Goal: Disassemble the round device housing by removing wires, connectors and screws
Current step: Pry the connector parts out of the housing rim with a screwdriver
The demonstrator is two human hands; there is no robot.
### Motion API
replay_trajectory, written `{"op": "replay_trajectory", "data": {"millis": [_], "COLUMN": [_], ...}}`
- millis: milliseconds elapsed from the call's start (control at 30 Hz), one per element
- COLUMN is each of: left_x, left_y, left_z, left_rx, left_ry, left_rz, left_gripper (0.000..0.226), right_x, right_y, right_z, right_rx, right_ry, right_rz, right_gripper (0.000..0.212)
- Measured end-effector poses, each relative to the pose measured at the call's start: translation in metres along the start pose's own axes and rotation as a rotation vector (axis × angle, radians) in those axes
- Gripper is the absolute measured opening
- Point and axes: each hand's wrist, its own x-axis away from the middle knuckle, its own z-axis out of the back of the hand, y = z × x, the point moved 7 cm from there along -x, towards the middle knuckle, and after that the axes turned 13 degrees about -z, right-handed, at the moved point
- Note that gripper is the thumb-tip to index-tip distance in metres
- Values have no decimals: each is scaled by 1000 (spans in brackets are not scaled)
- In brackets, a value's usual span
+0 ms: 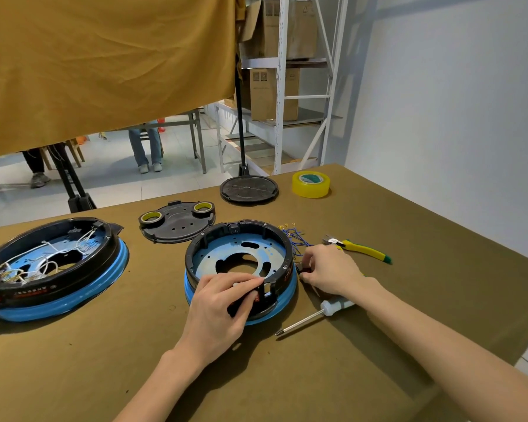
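Head view only is given, and in it a table [409, 226] covered with brown-olive board is seen. Near the middle of it the round device housing [241, 263] is placed, a black ring on a blue base with a blue metal plate inside, and no wires are seen inside it. The left hand [223, 306] is laid over the near rim of this housing, with the fingers curled around a dark part at the rim; what exactly is grasped cannot be told. The right hand [329, 272] is held against the right side of the housing, its fingers bent on a small dark piece there, which is mostly hidden. Just beyond this hand a bunch of blue wires [296, 239] with small metal ends is laid on the table, and beside it pliers [360, 249] with yellow and green handles. A screwdriver [314, 316] with a pale handle is placed under the right forearm. At the left a second housing [52, 269] is seen, with white wires in it. Behind are a black cover plate [177, 225] carrying two small tape rolls, a round black disc [249, 189] and a yellow tape roll [311, 184] with a green label, whose writing is too small to be read.
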Motion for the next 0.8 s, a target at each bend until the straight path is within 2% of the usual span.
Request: {"op": "replay_trajectory", "data": {"millis": [133, 300, 367, 467, 567, 700, 800], "left_x": [0, 2, 2, 3, 4, 2, 2], "left_y": [1, -1, -1, 0, 2, 6, 5], "left_z": [0, -1, -3, -4, -3, 2, 5], "left_rx": [-4, -12, -14, -19, -22, -42, -34], "left_ry": [8, 13, 22, 41, 36, -8, -39], "left_rz": [-15, -15, -17, -13, -10, -25, -2], "left_gripper": [33, 34, 33, 33, 34, 35, 37], "right_x": [-4, 9, 26, 60, 80, 92, 98], "right_y": [2, -4, -4, -2, 7, 6, 4], "right_z": [2, 12, 12, 4, 4, 7, 11], "right_rx": [79, -17, -103, -90, -60, -44, -80], "right_ry": [79, 101, -3, -227, -184, -107, -63], "right_rz": [25, 68, 161, 297, 354, 465, 484], "right_gripper": [10, 20, 17, 36, 46, 24, 21]}}
